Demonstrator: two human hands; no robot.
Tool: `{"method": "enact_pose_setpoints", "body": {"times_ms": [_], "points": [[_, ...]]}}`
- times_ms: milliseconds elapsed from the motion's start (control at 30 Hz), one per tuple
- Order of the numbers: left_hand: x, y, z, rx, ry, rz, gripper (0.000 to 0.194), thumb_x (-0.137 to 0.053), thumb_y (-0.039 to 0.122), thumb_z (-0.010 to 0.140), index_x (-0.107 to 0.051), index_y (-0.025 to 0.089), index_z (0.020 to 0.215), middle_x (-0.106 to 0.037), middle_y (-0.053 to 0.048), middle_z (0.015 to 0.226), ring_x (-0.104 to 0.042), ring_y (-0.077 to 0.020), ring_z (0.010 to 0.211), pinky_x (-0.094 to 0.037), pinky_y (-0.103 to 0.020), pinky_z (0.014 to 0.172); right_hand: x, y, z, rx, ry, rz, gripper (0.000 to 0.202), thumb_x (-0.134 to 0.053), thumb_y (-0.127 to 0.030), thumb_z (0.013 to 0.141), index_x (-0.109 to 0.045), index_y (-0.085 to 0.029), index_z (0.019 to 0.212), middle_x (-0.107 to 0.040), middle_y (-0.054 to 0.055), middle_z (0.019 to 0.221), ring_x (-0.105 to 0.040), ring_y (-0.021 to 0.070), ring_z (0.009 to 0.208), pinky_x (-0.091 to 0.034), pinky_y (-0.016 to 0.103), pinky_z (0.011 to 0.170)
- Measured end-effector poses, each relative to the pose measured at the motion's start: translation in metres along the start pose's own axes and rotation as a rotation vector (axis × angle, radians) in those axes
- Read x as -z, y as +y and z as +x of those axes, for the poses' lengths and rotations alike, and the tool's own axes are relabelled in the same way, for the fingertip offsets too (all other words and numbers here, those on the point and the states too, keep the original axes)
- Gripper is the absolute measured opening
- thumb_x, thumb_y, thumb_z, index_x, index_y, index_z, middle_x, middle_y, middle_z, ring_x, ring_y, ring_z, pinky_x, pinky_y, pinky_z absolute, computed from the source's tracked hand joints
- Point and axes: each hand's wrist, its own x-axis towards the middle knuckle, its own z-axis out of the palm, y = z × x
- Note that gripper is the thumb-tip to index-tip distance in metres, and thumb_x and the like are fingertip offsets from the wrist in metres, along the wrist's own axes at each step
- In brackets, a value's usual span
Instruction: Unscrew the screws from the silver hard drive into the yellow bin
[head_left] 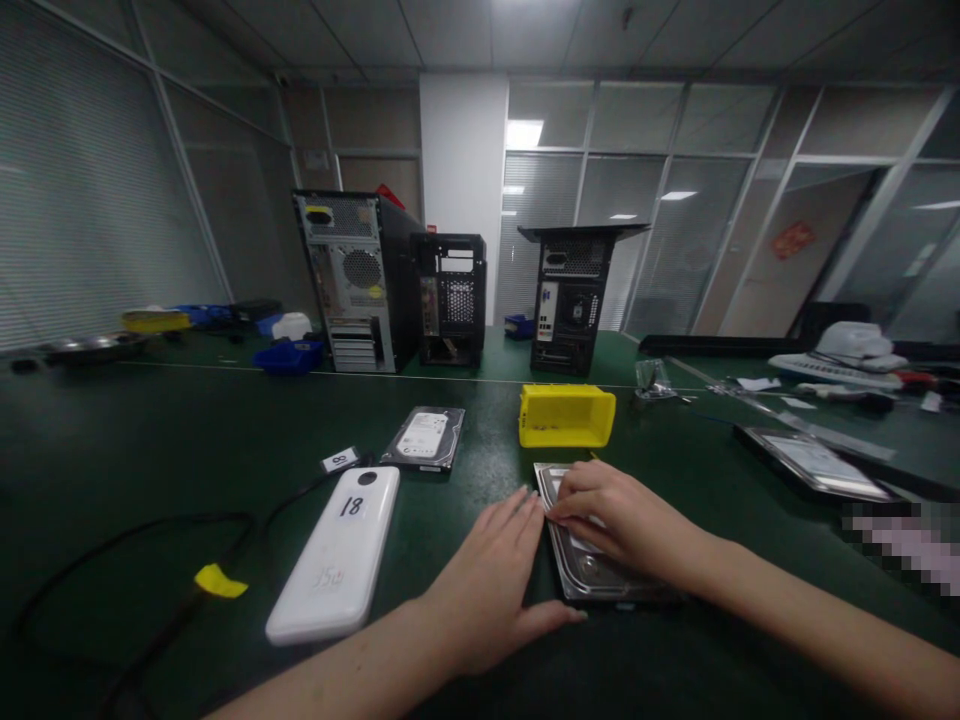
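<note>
A silver hard drive (pixel 574 580) lies flat on the green table in front of me, partly covered by my right hand (pixel 619 510). The fingers of that hand are pinched together over the drive's upper left part; whatever they hold, if anything, is hidden. My left hand (pixel 502 575) rests along the drive's left side, fingers stretched out and thumb reaching towards its near edge. Just beyond the drive sits a yellow bin (pixel 568 417) on its side, its opening facing me, with a few tiny bits inside. Another hard drive (pixel 425 438) with a white label lies further left.
To the left are a white power bank (pixel 337 560) marked 18 and a black cable (pixel 150 520) with a yellow tag. Computer cases (pixel 360 280) stand at the back. Another drive (pixel 814 462) and a small plastic bag (pixel 652 378) lie to the right.
</note>
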Motion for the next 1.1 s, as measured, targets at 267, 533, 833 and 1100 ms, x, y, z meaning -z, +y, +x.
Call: {"method": "enact_pose_setpoints", "body": {"times_ms": [267,533,833,1100], "points": [[-0.001,0.0,0.0,0.004,-0.001,0.001,0.082,-0.055,0.058,0.084,-0.034,0.005,0.141,-0.033,-0.02,0.148,-0.026,-0.0324,0.139,-0.026,-0.049,0.113,0.002,-0.001,0.001,-0.001,-0.005,-0.005,0.023,-0.049,-0.02,0.091,-0.071,-0.018,0.098,-0.065,0.008,0.09,-0.056,0.0194,0.085,-0.043,0.034,0.076],[0.0,0.0,0.0,0.0,0.002,0.008,0.082,-0.056,0.058,0.083,-0.035,0.005,0.141,-0.034,-0.019,0.147,-0.026,-0.0314,0.139,-0.026,-0.047,0.114,0.002,0.0,-0.002,-0.026,-0.006,-0.015,0.025,-0.049,-0.021,0.091,-0.071,-0.019,0.102,-0.064,0.008,0.091,-0.055,0.0201,0.085,-0.043,0.035,0.076],[0.0,0.0,0.001,0.008,0.0,0.038,0.081,-0.055,0.059,0.083,-0.036,0.004,0.141,-0.034,-0.019,0.147,-0.026,-0.0316,0.139,-0.026,-0.048,0.113,-0.001,0.002,-0.003,-0.018,0.007,-0.021,0.026,-0.048,-0.022,0.091,-0.07,-0.02,0.104,-0.063,0.008,0.09,-0.055,0.0206,0.085,-0.044,0.037,0.076],[0.001,0.001,0.0,0.004,-0.003,0.049,0.082,-0.054,0.059,0.084,-0.034,0.004,0.142,-0.033,-0.018,0.148,-0.025,-0.0311,0.139,-0.025,-0.047,0.113,0.005,0.009,-0.008,0.006,0.153,0.009,0.028,-0.046,-0.024,0.092,-0.066,-0.018,0.112,-0.064,0.009,0.099,-0.057,0.02,0.092,-0.048,0.038,0.081]]}}
